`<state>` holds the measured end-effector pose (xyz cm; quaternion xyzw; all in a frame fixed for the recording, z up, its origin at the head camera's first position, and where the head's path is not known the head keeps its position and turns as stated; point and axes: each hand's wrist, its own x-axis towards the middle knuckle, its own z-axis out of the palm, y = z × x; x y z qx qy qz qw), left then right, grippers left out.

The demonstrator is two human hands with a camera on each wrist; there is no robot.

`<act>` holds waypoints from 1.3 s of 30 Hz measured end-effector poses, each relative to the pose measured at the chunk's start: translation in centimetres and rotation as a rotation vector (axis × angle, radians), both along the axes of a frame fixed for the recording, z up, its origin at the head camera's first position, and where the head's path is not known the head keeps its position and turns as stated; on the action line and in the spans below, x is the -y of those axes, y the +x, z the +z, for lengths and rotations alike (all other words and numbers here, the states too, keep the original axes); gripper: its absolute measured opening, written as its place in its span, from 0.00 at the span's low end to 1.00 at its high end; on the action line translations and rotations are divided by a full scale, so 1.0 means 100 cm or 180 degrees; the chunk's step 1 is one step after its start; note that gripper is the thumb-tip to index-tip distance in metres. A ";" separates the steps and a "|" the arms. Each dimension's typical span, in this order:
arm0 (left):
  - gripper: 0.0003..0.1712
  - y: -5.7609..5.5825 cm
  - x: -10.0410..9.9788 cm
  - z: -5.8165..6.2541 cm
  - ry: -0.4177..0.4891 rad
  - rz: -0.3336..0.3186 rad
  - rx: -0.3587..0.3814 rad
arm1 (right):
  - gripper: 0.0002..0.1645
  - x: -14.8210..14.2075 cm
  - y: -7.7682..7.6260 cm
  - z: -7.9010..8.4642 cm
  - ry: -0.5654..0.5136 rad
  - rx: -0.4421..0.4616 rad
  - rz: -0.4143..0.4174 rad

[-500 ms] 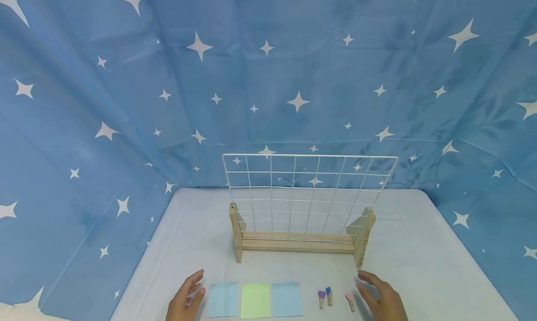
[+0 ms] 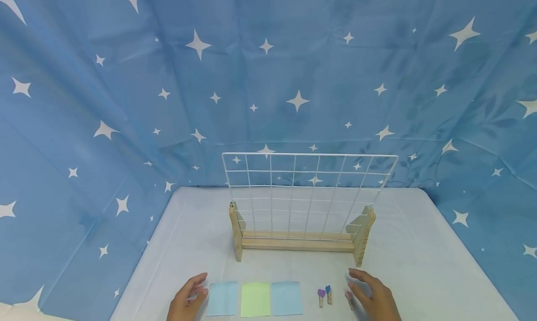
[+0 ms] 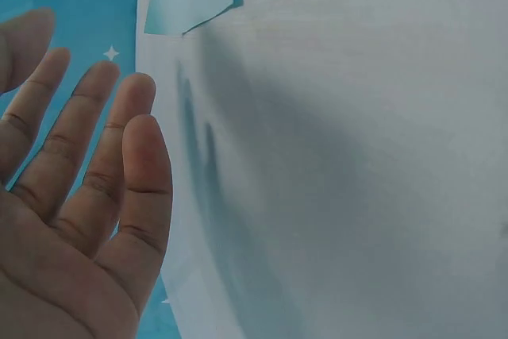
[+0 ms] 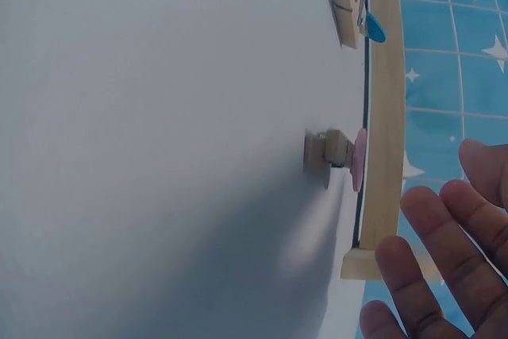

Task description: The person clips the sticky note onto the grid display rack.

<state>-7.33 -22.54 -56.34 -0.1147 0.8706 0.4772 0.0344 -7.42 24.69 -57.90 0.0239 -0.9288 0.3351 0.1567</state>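
Note:
My left hand (image 2: pixel 189 298) hovers left of the nearest blue paper sheet (image 2: pixel 223 299), its fingers loosely bent and holding nothing. Right of that sheet lie a green sheet (image 2: pixel 255 300) and a second blue sheet (image 2: pixel 287 298). Three small wooden clothespins with heart tops are on the table: one purple (image 2: pixel 321 297), one blue (image 2: pixel 329 295), one pink (image 4: pixel 327 148). My right hand (image 2: pixel 375 297) is just beside the pink clothespin and partly covers it in the head view. Nothing is in its relaxed fingers, as the right wrist view shows.
Behind the papers stands a white wire grid (image 2: pixel 310 195) in a wooden stand (image 2: pixel 298 244) with two upright ends. The white table (image 2: pixel 419 246) is backed by a blue curtain (image 2: pixel 268 78) printed with white stars.
My right hand has moved left, over toward the pink clothespin. My left hand has shifted slightly right, nearer the left blue sheet. The papers and clothespins lie as before.

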 end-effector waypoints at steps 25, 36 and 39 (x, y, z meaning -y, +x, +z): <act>0.26 -0.006 0.002 -0.003 -0.0016 -0.0068 0.0190 | 0.18 0.024 -0.011 0.013 -0.0298 0.0120 0.0324; 0.23 -0.007 0.003 -0.004 -0.0071 -0.0172 0.0161 | 0.20 0.034 -0.014 0.006 -0.0381 0.0159 0.0478; 0.23 -0.008 0.003 -0.004 -0.0094 -0.0190 0.0161 | 0.19 0.036 -0.014 0.002 -0.0368 0.0086 0.0566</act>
